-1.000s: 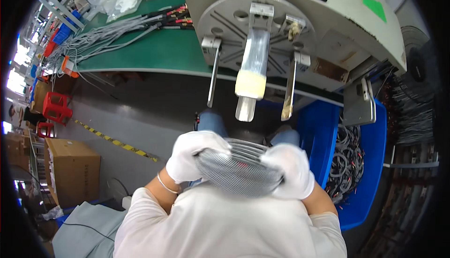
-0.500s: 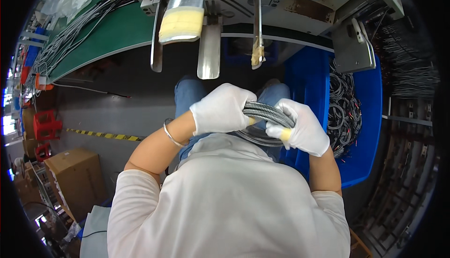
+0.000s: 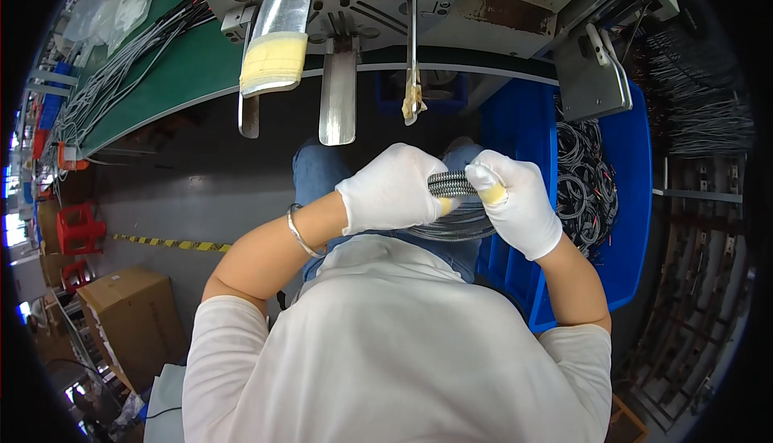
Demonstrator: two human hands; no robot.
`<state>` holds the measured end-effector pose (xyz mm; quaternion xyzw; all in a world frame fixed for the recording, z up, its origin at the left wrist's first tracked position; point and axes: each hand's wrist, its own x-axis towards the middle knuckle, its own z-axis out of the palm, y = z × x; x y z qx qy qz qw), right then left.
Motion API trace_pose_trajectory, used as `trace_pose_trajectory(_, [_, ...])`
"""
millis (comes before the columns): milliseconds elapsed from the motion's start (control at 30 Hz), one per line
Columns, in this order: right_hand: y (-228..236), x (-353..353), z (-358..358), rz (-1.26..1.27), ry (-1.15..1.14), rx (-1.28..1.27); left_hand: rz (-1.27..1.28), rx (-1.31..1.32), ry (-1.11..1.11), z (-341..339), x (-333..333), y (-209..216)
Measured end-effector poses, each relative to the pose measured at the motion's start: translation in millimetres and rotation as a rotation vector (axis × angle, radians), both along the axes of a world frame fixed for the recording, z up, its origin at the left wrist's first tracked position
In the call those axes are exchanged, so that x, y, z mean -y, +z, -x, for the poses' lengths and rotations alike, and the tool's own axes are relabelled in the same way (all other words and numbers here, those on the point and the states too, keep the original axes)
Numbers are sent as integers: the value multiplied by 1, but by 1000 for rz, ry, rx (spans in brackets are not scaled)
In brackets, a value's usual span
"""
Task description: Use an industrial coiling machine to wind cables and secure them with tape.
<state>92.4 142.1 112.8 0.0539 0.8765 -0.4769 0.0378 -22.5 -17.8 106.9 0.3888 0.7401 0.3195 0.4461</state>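
Both hands wear white gloves with yellow tape at the thumbs. A coil of grey braided cable [image 3: 449, 185] is held between them above my lap. My left hand [image 3: 394, 189] is closed round the coil's left side. On the other side, my right hand [image 3: 515, 201] grips the same coil, its thumb laid over the top strands. The lower loops of the coil hang below the hands, close to my shirt. Ahead of the hands stands a winding machine with a round slotted plate [image 3: 346, 8] and metal arms, one of them wrapped in yellow tape [image 3: 274, 61].
To the right, a blue bin [image 3: 636, 193] holds several coiled cables [image 3: 584, 177]. Loose grey cables [image 3: 113, 81] lie on the green bench [image 3: 153, 93] at the left. A cardboard box [image 3: 133, 322] and red stools [image 3: 79, 230] stand on the floor. Racks [image 3: 692, 258] line the far right.
My right hand has turned more upright and shifted its grip, its thumb now over the coil's upper strands. My left hand keeps its hold. The whole view has shifted slightly.
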Motion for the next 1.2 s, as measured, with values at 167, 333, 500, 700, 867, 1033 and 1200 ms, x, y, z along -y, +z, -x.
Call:
trace_pose_trajectory(167, [16, 8, -3, 88, -28, 13, -407, -441, 158, -7, -8, -42])
trace_pose_trajectory(333, [32, -29, -3, 382, 14, -19, -561, -268, 252, -11, -17, -27])
trace_pose_trajectory(500, [37, -42, 4, -82, 133, -459, -341, 412, 144, -7, -40, 18])
trace_pose_trajectory(700, [51, -65, 6, -631, 343, -711, -302, 698, -132, -9, -64, 13])
trace_pose_trajectory(867, [60, -75, -6, -244, 100, -821, -242, 847, -176, -13, -76, 51])
trace_pose_trajectory(1033, [74, -74, -19, 467, -214, -841, -736, 596, -7, -8, -120, 11])
trace_pose_trajectory(1200, [76, -87, -22, 342, -548, -727, -1242, -207, 27, -18, -138, 38])
